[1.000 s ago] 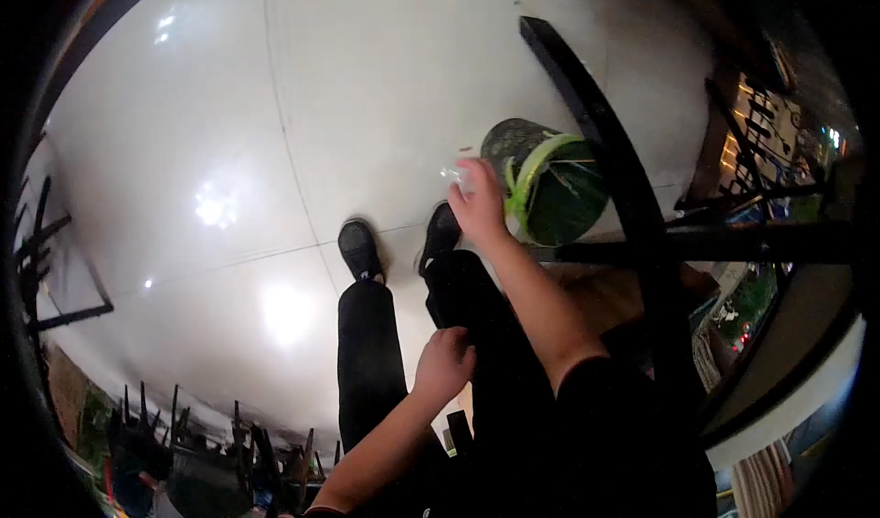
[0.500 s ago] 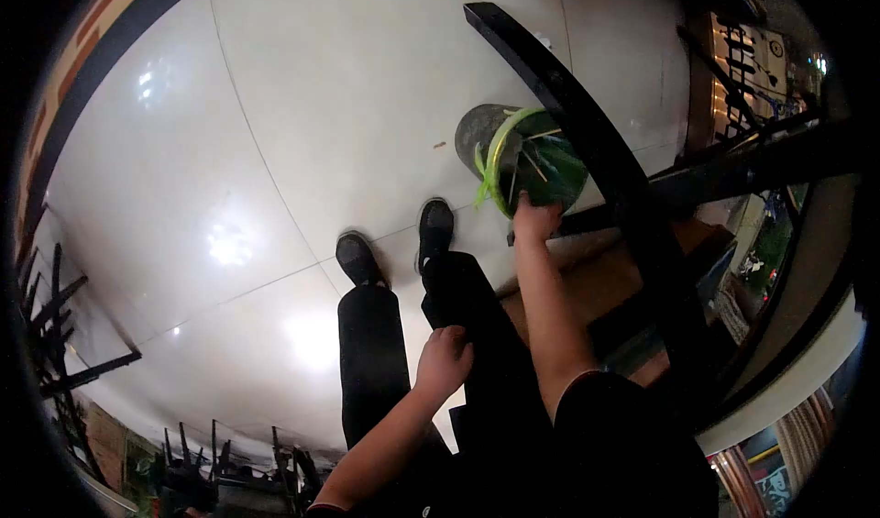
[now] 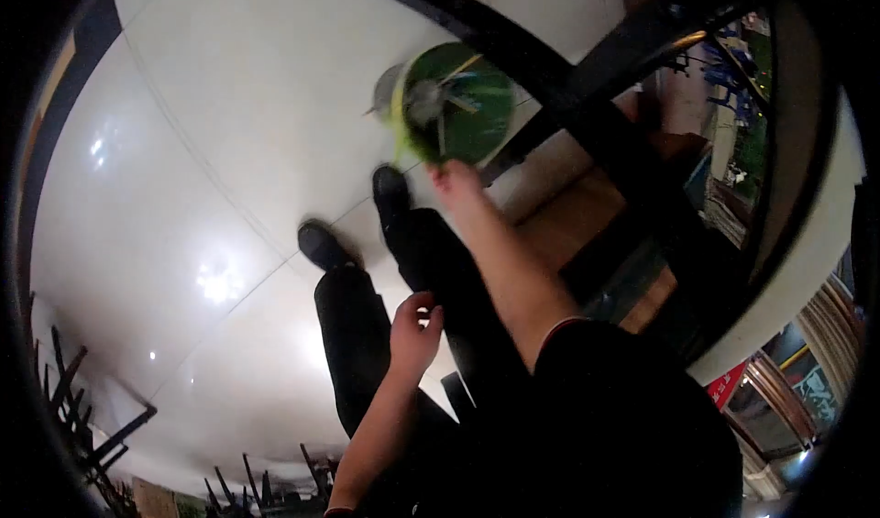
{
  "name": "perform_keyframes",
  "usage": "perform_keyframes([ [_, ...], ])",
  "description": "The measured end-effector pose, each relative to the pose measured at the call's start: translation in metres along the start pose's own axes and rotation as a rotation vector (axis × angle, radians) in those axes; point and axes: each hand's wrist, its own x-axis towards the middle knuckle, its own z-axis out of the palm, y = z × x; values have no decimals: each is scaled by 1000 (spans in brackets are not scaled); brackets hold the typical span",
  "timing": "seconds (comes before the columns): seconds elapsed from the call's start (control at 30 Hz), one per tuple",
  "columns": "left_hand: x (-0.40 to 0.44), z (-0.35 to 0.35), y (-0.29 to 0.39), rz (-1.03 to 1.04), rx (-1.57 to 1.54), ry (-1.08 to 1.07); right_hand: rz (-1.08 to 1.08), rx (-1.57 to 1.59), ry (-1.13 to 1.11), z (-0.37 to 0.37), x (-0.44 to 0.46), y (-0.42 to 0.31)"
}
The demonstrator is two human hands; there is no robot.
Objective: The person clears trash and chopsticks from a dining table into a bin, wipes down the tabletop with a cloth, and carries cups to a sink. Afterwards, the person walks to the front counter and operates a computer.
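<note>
A round grey bin (image 3: 388,89) with a bright green liner (image 3: 398,119) over its rim stands on the floor beyond my feet. Its dark green inside faces me, with thin pale sticks and a blurred greyish thing in it. My right hand (image 3: 452,183) is closed on the near edge of the bin, the fingertips partly hidden and blurred. Over my thighs hovers my left hand (image 3: 415,330), its fingers curled toward the thumb, with a small gap between them and nothing visible inside.
A black curved beam (image 3: 513,50) passes close by the bin's right side and joins other dark bars. My black shoes (image 3: 321,243) rest on the pale tiled floor (image 3: 220,142). Dark chair-like frames (image 3: 119,440) stand at the lower left; shelves and a red sign (image 3: 726,385) show at right.
My right hand has gone from beside the bin to its edge and closed there. The bin's opening now faces me more. The whole view has turned; my left hand stays over my legs.
</note>
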Motion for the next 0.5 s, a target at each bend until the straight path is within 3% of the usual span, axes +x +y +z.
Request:
perform_keyframes([
  [0.13,-2,4,-17,-75,-32,-9,7,-325,46,1,-36,48],
  [0.2,1,9,-40,-50,-17,36,-39,-287,-104,-1,-60,66],
  [0.27,2,8,-39,-104,-17,86,47,-339,-170,-16,-49,88],
  [0.33,17,20,-94,-13,-125,168,197,-634,-26,-3,-96,70],
  [0.4,12,21,-117,-25,-108,164,140,-773,-74,-5,-138,58],
  [0.47,-25,17,-53,53,-103,217,-183,-1115,-363,-29,-121,84],
  [0.5,-45,21,-28,161,-84,348,-315,-1208,-465,-31,-121,86],
])
